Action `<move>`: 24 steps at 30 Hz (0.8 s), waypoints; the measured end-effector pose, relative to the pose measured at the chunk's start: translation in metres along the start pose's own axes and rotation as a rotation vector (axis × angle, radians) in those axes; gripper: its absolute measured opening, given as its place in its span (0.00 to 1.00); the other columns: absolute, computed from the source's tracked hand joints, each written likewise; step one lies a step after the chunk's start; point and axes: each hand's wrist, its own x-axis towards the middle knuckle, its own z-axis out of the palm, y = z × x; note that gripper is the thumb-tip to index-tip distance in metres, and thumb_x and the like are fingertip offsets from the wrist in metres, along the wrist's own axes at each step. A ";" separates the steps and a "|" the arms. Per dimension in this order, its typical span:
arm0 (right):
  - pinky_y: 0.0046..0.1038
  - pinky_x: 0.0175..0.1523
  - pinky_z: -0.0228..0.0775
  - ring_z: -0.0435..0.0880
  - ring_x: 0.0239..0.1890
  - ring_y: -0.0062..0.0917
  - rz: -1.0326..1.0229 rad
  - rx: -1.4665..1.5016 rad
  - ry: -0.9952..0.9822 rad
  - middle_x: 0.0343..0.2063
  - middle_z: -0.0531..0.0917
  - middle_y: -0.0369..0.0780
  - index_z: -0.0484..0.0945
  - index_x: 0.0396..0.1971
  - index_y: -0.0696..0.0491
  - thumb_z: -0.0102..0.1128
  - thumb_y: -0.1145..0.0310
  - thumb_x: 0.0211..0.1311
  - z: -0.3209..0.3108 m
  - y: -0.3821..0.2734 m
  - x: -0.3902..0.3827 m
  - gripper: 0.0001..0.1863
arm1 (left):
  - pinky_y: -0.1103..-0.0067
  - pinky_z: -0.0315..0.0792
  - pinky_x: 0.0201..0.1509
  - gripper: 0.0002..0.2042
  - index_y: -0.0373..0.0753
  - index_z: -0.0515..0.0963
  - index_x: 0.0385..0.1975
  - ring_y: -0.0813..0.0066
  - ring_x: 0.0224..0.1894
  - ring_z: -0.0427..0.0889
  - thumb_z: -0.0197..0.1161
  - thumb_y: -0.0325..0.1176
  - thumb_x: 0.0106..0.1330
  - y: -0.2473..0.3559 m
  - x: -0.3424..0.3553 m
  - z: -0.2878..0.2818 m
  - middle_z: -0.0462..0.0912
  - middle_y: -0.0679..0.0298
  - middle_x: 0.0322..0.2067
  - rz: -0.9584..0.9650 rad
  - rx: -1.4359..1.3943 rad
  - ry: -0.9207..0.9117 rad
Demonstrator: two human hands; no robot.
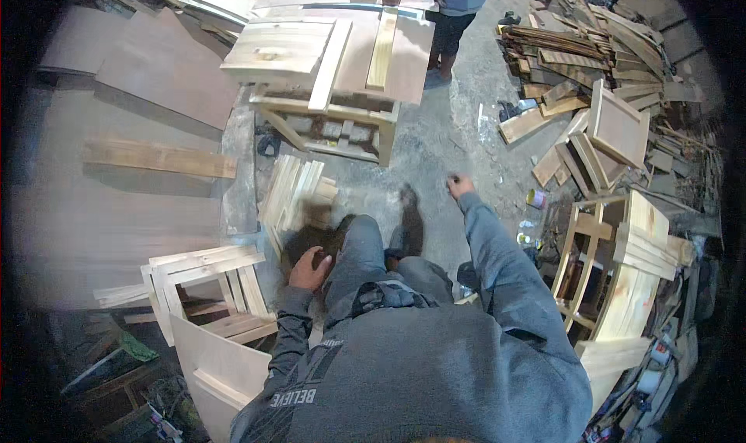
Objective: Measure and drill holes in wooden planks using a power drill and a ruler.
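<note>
My left hand point(309, 270) hangs beside my left thigh, thumb and fingers apart, with nothing visible in it. It is nearest to a stack of short pale wooden boards point(294, 194) on the floor. Out in front, my right hand point(460, 185) is held over the concrete floor at the end of a stretched arm. Its fingers are curled closed; whatever they may hold is too small to make out. Ahead stands a wooden workbench point(330, 105) with a pale panel point(278, 47) and loose planks point(330, 66) on top.
A co-worker point(458, 8) stands at the bench's far right, one hand over it. Wooden frames point(210, 276) stand at my left, and another frame point(598, 256) at my right. Scrap wood point(567, 58) is heaped at the far right. Large sheets point(167, 74) lie left, with a plank point(159, 157).
</note>
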 end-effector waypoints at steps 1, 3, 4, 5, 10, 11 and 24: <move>0.32 0.38 0.80 0.87 0.31 0.29 -0.075 -0.049 -0.017 0.37 0.87 0.43 0.78 0.52 0.60 0.60 0.62 0.64 -0.006 -0.048 0.034 0.21 | 0.63 0.72 0.60 0.29 0.35 0.72 0.59 0.49 0.57 0.78 0.60 0.54 0.68 -0.003 0.013 0.001 0.78 0.48 0.55 -0.049 0.076 0.037; 0.31 0.36 0.79 0.87 0.30 0.28 -0.038 0.121 -0.063 0.37 0.87 0.43 0.79 0.52 0.59 0.60 0.63 0.64 -0.012 -0.069 0.100 0.20 | 0.64 0.71 0.61 0.31 0.36 0.72 0.59 0.50 0.58 0.77 0.59 0.56 0.68 0.014 0.048 0.001 0.78 0.49 0.56 -0.038 0.131 0.024; 0.30 0.33 0.78 0.87 0.30 0.28 -0.009 0.296 -0.111 0.36 0.87 0.43 0.79 0.52 0.58 0.59 0.64 0.65 -0.017 -0.074 0.131 0.19 | 0.64 0.71 0.62 0.31 0.37 0.72 0.60 0.50 0.58 0.77 0.58 0.57 0.68 0.023 0.070 0.001 0.78 0.49 0.56 -0.084 0.142 -0.085; 0.30 0.33 0.78 0.87 0.30 0.28 -0.019 0.294 -0.130 0.36 0.87 0.43 0.79 0.52 0.58 0.59 0.64 0.65 -0.020 -0.088 0.158 0.19 | 0.64 0.71 0.62 0.32 0.37 0.72 0.60 0.50 0.59 0.76 0.58 0.59 0.67 0.029 0.085 0.002 0.77 0.48 0.57 -0.152 0.152 -0.181; 0.27 0.27 0.73 0.86 0.29 0.25 0.040 0.493 -0.068 0.33 0.87 0.40 0.81 0.46 0.56 0.59 0.65 0.66 -0.052 -0.148 0.305 0.14 | 0.66 0.73 0.60 0.30 0.36 0.72 0.60 0.54 0.56 0.80 0.60 0.54 0.67 0.057 0.183 0.004 0.80 0.50 0.53 -0.278 -0.038 -0.071; 0.28 0.27 0.73 0.86 0.29 0.26 0.114 0.569 -0.047 0.33 0.87 0.40 0.82 0.43 0.56 0.59 0.65 0.65 -0.057 -0.164 0.331 0.12 | 0.66 0.73 0.60 0.30 0.36 0.72 0.60 0.54 0.56 0.80 0.60 0.54 0.67 0.053 0.199 0.003 0.80 0.50 0.53 -0.297 -0.042 -0.053; 0.47 0.51 0.76 0.84 0.43 0.51 -0.212 -0.671 0.293 0.42 0.85 0.52 0.83 0.42 0.53 0.58 0.56 0.59 -0.170 -0.279 0.763 0.18 | 0.69 0.80 0.44 0.15 0.36 0.75 0.52 0.66 0.38 0.82 0.61 0.38 0.70 -0.003 0.237 0.022 0.81 0.58 0.41 -0.716 -0.777 0.603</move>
